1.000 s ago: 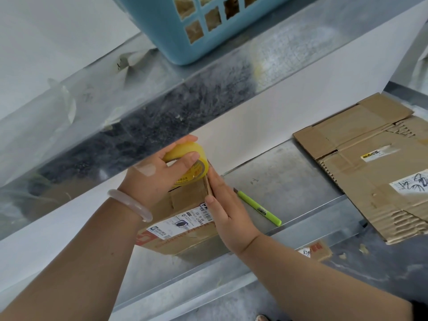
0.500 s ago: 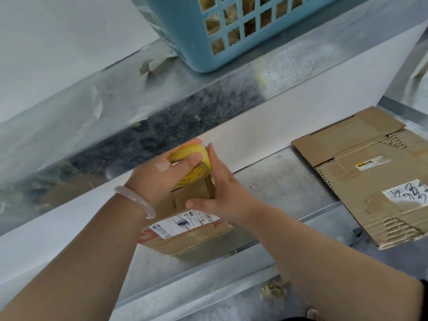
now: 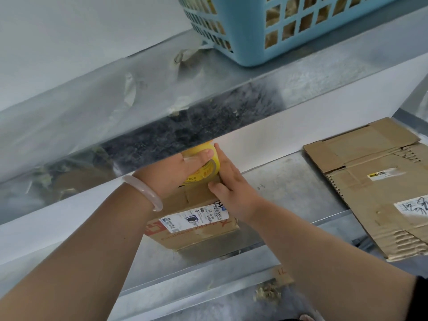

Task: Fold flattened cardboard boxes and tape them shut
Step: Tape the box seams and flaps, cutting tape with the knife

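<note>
Shelf [image 3: 289,181]: L fingers [image 3: 203,156] round tape [image 3: 209,169]

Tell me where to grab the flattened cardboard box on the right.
Pinch the flattened cardboard box by its near, crushed edge, coming from the front. It lies flat on the metal shelf, but that edge seems to overhang the shelf's front lip, leaving room for fingers underneath.

box [image 3: 196,218] on the desk [image 3: 289,181], centre | tape roll [image 3: 203,167] on the far end of its top | left hand [image 3: 176,172] around the roll, right hand [image 3: 231,188] flat on the box, just right of the roll | flattened cardboard [image 3: 375,193] on the desk, well to the right (partly over the front edge) | basket [image 3: 289,31] on the shelf [image 3: 162,89] behind, higher
</note>
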The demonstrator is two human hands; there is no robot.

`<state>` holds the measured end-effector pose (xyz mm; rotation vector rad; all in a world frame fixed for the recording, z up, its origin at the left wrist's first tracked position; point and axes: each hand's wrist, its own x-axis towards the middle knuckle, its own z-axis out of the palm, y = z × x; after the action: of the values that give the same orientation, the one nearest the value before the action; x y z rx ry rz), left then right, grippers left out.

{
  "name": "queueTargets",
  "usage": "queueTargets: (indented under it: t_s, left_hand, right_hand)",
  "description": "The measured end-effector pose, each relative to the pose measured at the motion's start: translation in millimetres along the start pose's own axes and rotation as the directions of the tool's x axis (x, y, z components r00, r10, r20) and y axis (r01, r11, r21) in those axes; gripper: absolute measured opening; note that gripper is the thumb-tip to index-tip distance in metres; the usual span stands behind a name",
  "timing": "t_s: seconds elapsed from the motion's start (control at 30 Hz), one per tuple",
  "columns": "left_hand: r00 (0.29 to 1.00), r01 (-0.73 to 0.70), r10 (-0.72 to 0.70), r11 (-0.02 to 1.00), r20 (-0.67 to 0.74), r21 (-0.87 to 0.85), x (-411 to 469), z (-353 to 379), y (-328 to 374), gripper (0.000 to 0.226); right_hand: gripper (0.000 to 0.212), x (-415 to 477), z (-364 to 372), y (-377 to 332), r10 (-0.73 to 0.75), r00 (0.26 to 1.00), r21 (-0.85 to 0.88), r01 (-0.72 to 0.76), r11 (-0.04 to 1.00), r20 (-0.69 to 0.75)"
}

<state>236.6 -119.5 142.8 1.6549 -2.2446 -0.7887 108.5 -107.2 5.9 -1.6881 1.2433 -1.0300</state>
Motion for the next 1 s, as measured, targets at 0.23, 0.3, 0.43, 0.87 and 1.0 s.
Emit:
queueTargets:
  t_s: [0.23,0.3,0.43,0.87,1.0]
  left_hand:
    - [0.998,-0.058,0.055,0.992,0.027,0.111,-4,-9,-2,0.037]
    - [0.997,-0.038,0.027,0.984,0.066,0.171,-6,-12,-8,0.036]
    - [0.995,-0.019,0.001,0.982,0.095,0.187,-12,-20,-22,0.025]
    - [0.984,-0.112,0.059,0.939,0.170,0.324,-32,-38,-49,0.048]
    - [0.985,0.048,-0.074,0.984,0.156,0.169,-40,-44,-66,0.033]
  right_hand:
    - [0.066,-5,-11,-10,0.005,0.996,-0.222,0.014,0.975,0.085]
    - [0.065,-5,-12,-12,-0.005,0.996,-0.287,0.030,0.957,0.088]
    - [0.062,-3,-14,-15,0.010,0.994,-0.378,0.033,0.925,0.113]
    - [0.067,1,-16,-16,-0.011,0.985,-0.535,0.103,0.839,0.172]
    - [0.076,2,-17,-16,-0.019,0.984,-0.538,0.112,0.836,0.175]
